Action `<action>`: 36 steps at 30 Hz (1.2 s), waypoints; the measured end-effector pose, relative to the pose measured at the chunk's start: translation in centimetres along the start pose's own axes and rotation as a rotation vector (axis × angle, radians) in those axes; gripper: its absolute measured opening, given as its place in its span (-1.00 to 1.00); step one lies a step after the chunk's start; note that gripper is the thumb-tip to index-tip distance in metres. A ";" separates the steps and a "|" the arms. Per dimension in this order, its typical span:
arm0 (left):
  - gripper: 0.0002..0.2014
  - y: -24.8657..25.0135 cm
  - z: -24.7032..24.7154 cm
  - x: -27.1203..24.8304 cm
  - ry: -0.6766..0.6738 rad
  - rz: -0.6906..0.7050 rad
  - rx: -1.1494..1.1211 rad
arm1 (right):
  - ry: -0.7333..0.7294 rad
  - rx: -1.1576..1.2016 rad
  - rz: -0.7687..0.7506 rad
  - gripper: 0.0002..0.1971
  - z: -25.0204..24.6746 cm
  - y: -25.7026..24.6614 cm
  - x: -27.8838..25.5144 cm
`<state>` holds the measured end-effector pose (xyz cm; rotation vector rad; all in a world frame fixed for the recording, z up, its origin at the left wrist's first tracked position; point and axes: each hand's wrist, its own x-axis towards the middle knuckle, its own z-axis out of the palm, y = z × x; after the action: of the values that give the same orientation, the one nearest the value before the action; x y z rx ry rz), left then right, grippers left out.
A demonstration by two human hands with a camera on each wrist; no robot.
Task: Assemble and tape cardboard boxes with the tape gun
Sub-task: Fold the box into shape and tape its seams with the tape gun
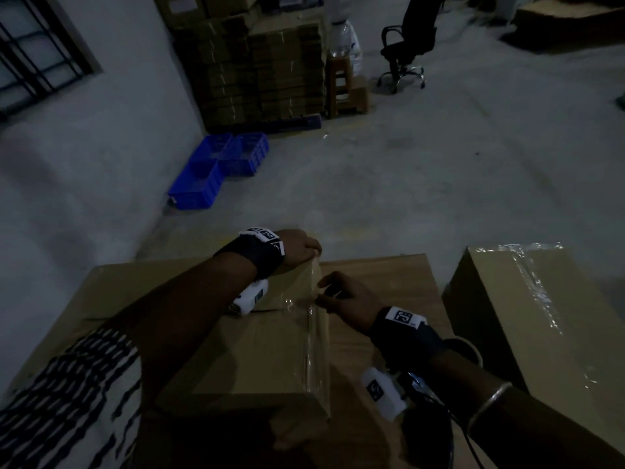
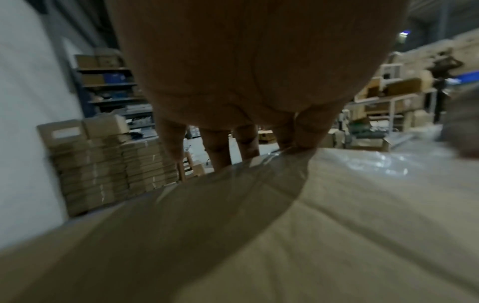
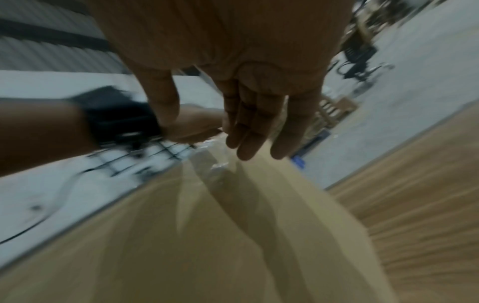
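Tape gun (image 1: 436, 384) lies near right under my wrist, not in hand. Box (image 1: 250, 360) sits center on the table (image 1: 399, 275), tape strip (image 1: 316, 333) down its seam. Right hand (image 1: 345, 299) fingers loose, on the tape; left hand (image 1: 299, 247) fingers straight, pressing the tape over the far edge. Prob smoothing step; next: rub ends flat, flip box.

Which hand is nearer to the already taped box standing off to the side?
Right. The right hand hovers over the middle box's taped seam, on the side toward the taped box; the left hand presses that box's far edge, farther away.
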<state>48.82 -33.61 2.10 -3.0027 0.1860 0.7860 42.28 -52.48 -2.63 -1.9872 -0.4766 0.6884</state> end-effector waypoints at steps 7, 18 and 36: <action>-0.64 0.3 -0.7 -0.8 -0.023 0.081 0.083 | -0.120 -0.131 0.095 -0.01 3.5 -1.0 -2.6; -0.65 -0.1 -0.4 -0.7 -0.008 0.155 0.098 | -0.049 0.022 0.194 -0.36 3.3 -1.4 -4.4; -0.45 -2.3 3.4 -6.4 0.169 0.132 -0.055 | 0.210 -0.433 0.156 -0.40 4.1 -4.8 -7.8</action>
<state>41.93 -30.43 2.25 -3.1356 0.3760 0.5538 33.43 -52.04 2.06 -2.4951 -0.3669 0.4894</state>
